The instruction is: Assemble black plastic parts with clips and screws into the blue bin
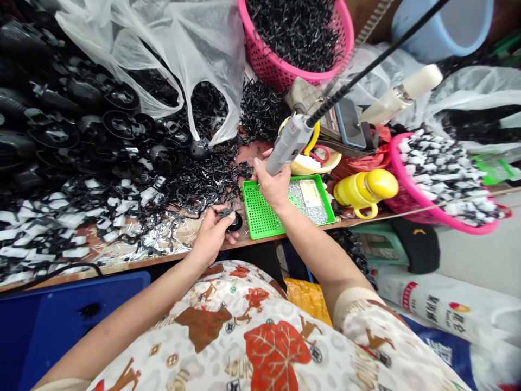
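Observation:
My left hand [214, 228] is closed around a small round black plastic part [235, 221] at the table's front edge. The fingers of my right hand [272, 181] are wrapped round a grey electric screwdriver [287, 142], tilted, with a black cable running up from its top. My fist hides the tool's lower end. Below that hand lies a green perforated tray [259, 220] with small silvery screws [296, 191] and a paper label [310, 193]. Small black plastic pieces [211, 176] are heaped between my hands and to the left.
Black rounded housings [81, 98] and white pieces [49, 212] crowd the left. Pink baskets [299, 79] of parts stand at the back and right. A yellow bottle [364, 190], a phone [350, 124] and a plastic bag [195, 49] are on the table.

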Demonstrator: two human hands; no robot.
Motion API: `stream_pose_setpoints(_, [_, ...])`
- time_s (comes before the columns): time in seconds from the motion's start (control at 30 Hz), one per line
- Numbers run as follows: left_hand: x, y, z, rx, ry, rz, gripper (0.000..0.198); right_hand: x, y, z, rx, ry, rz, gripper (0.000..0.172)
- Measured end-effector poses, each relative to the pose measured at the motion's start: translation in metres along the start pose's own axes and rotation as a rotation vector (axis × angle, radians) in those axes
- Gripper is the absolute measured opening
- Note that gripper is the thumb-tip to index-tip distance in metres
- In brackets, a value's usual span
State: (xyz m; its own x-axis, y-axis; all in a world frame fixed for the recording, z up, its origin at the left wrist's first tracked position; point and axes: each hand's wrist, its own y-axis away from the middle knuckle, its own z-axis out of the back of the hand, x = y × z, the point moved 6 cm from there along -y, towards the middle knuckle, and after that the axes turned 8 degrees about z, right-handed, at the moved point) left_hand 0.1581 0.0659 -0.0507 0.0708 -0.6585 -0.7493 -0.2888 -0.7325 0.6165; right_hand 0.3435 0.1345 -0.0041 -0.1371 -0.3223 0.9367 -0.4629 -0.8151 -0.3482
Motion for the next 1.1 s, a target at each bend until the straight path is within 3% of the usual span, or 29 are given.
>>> stream_pose_setpoints(0.2, [0.002, -0.001, 0.001, 0.001, 0.013, 0.005, 0.051, 0.005, -0.001, 0.001, -0.012, 0.007, 0.056, 0.052])
stream_pose_setpoints(0.37, [0.003, -0.002, 0.002, 0.006, 0.019, -0.002, 0.049, 0.041, 0.01, 0.001, -0.047, -0.148, 0.121, 0.049])
stream_pose_setpoints(0.53, [0.001, -0.001, 0.001, 0.017, 0.035, -0.003, 0.049, 0.068, 0.043, -0.015, 0.046, -0.293, 0.017, 0.043])
stream_pose_setpoints(0.7, [-0.001, -0.001, -0.001, 0.04, 0.04, -0.01, 0.047, 0.063, 0.064, -0.027, 0.138, -0.256, -0.078, 0.039])
stream_pose_setpoints(0.97, [0.003, 0.0, 0.004, 0.032, 0.021, 0.037, 0.052, 0.042, 0.083, -0.036, 0.171, -0.212, -0.117, 0.034])
stream_pose_setpoints(1.1, [0.001, 0.002, 0.003, 0.051, 0.032, 0.031, 0.053, 0.045, 0.087, -0.037, 0.176, -0.211, -0.131, 0.034])
